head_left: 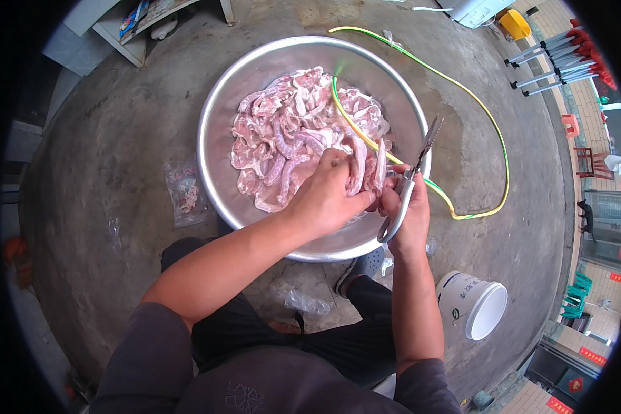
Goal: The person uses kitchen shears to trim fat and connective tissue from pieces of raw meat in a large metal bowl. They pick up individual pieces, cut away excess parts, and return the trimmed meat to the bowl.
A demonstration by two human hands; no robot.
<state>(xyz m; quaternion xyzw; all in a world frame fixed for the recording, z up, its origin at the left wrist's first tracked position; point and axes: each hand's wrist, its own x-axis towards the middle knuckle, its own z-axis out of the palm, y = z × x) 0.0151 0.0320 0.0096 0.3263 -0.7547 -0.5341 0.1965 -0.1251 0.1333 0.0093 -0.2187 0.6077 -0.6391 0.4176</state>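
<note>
A wide metal basin (217, 193) on the floor in front of me holds a heap of raw poultry necks (290, 131), pale pink with skin and fat. Above its near right part, my left hand (332, 190) is closed around a raw poultry neck (357, 165). Grey-handled scissors (401, 207) are in my right hand (410, 214), blades pointing up and away, past the basin's right rim. The right fingertips also meet the meat beside the left hand. Part of the meat between the hands is hidden by fingers.
A yellow-green hose (486, 110) loops over the concrete floor and into the basin. Left of the basin lies a clear plastic bag (186, 196) with scraps. A white bucket (466, 303) lies tipped at the right. A crumpled clear wrapper (307, 302) is between my feet.
</note>
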